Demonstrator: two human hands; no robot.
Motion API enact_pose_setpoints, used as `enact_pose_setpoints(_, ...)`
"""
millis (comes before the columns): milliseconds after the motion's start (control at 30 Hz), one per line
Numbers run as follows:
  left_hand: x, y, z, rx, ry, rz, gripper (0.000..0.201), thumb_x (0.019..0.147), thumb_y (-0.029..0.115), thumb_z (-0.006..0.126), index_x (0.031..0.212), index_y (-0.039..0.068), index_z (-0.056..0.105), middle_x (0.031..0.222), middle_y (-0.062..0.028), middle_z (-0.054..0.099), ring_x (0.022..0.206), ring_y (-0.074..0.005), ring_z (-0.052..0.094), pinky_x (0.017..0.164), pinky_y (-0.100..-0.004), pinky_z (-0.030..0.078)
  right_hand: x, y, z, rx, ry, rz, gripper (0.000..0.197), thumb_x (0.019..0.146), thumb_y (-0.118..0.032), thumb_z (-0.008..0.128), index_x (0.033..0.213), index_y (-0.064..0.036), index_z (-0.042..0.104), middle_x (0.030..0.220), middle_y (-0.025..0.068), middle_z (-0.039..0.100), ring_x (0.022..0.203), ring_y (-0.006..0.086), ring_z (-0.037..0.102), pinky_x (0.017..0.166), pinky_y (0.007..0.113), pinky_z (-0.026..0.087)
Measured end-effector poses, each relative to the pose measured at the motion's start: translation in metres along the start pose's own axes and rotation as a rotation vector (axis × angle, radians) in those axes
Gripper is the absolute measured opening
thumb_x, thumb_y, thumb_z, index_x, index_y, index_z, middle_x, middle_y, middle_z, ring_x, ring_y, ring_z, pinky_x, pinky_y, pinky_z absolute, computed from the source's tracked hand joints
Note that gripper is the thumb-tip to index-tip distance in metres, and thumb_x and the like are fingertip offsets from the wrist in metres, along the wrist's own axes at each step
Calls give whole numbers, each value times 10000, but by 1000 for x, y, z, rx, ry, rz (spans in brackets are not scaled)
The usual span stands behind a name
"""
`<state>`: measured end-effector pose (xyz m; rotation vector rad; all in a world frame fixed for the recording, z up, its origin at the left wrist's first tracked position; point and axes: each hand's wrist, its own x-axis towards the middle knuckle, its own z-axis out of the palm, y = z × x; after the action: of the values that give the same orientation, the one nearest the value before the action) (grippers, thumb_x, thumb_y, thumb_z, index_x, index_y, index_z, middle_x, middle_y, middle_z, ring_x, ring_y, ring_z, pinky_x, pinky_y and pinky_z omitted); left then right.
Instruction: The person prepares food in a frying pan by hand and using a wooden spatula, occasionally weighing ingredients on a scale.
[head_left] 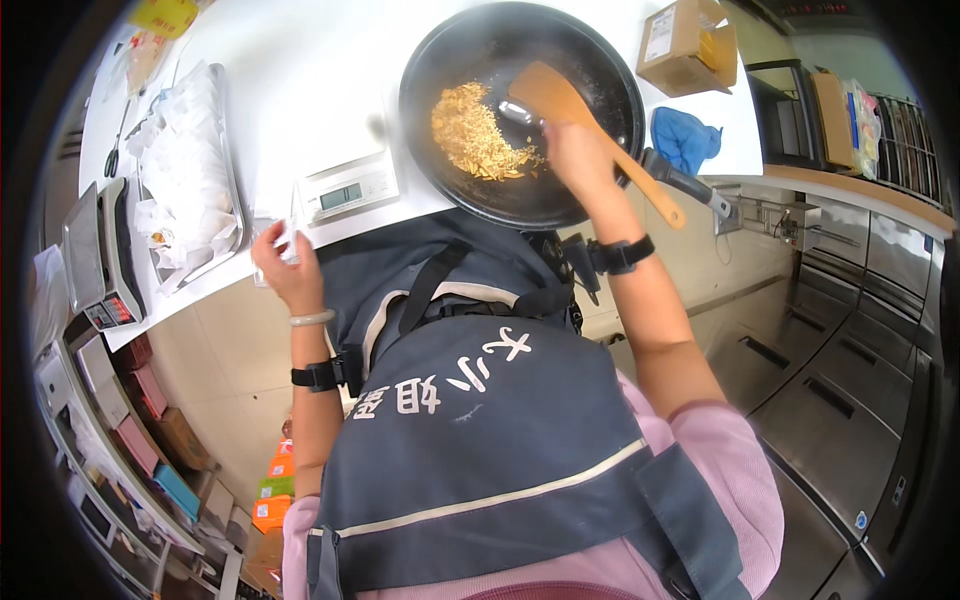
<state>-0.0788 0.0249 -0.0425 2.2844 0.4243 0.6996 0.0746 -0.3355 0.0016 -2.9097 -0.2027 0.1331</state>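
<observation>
A black frying pan [420, 175] stands at the table's front edge. In its left half lies a heap of golden crumbly flakes [472, 130]. My right hand [580, 160] is over the pan, closed on a metal spoon [520, 112] whose bowl points left toward the flakes. Leaning in the pan behind that hand is a wooden spatula [555, 95], its handle resting across the right rim. My left hand [288, 268] pinches a thin, whitish, see-through plastic piece [290, 235] at the table edge, left of a white digital scale [347, 192]. Its exact kind is blurred.
A metal tray [238, 190] holding white paper-wrapped items lies on the left, with a larger scale [105, 255] beside it. Scissors [113, 155] lie farther left. On the right are a blue cloth [685, 140], an open cardboard box [680, 50] and the pan's handle [690, 185].
</observation>
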Motion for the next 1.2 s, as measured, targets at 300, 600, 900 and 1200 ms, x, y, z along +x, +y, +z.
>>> enact_pose_setpoints(300,-18,33,19,-299,-308,-72,176,801,-19,589,973,17,586,817,-42,568,666,-94,513,584,-219,436,-11,-19,7,-107,-34,-154,160,796,-177,576,863,-83,686,888,137,639,855,306,614,737,399,497)
enact_pose_setpoints(600,-61,-25,27,-308,-969,-119,199,782,34,645,978,11,617,836,-56,563,682,-114,530,616,-232,455,23,-54,20,150,-243,-272,143,764,-188,623,865,-149,716,828,116,671,816,281,641,713,388,502)
enact_pose_setpoints(900,-57,-36,37,-289,-883,-204,222,785,34,641,1003,-1,621,861,-64,575,684,-112,530,629,-224,452,32,-54,33,179,-257,-202,138,748,-206,647,858,-157,714,863,100,671,831,284,634,726,390,497)
enact_pose_setpoints(1200,-61,-44,41,-330,-851,-289,207,794,26,629,998,-11,624,847,-62,596,670,-90,531,620,-211,446,26,-45,9,329,-293,2,165,774,-232,639,853,-100,699,854,132,660,829,304,626,714,392,490)
